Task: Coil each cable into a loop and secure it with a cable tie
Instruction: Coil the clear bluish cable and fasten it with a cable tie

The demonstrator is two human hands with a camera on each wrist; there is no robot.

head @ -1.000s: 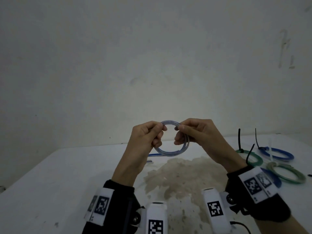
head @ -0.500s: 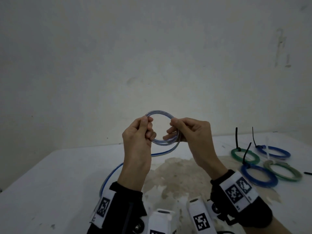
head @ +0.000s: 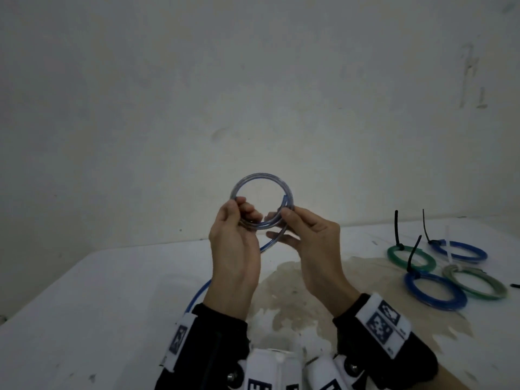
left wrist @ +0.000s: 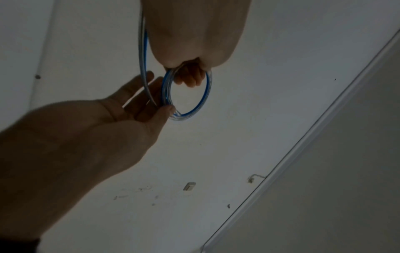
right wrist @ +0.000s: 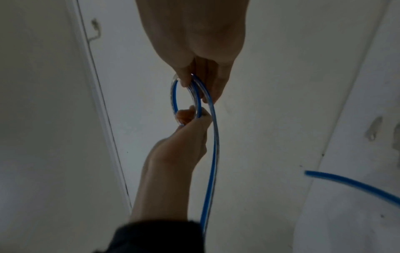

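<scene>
A clear cable with a blue core (head: 261, 178) is wound into a small coil held upright above the white table (head: 84, 305). My left hand (head: 242, 212) grips the coil's lower left side, fingers curled round the strands (left wrist: 188, 95). My right hand (head: 284, 218) pinches the lower right side between thumb and forefinger, its other fingers (left wrist: 138, 83) stretched out. One cut end (head: 283, 197) shows inside the coil. The loose tail (head: 202, 291) hangs down behind my left wrist and runs long in the right wrist view (right wrist: 213, 154).
Several tied coils lie at the table's right: a green one (head: 410, 258), two blue ones (head: 457, 250) (head: 434, 289) and a grey-green one (head: 475, 281), with black tie tails (head: 396, 226) sticking up. A brownish stain (head: 287, 291) marks the table's middle. A bare wall stands behind.
Both hands have lifted the coil higher and shifted their hold to its lower part. The tail now trails down to the left, and my right hand's outer fingers have spread.
</scene>
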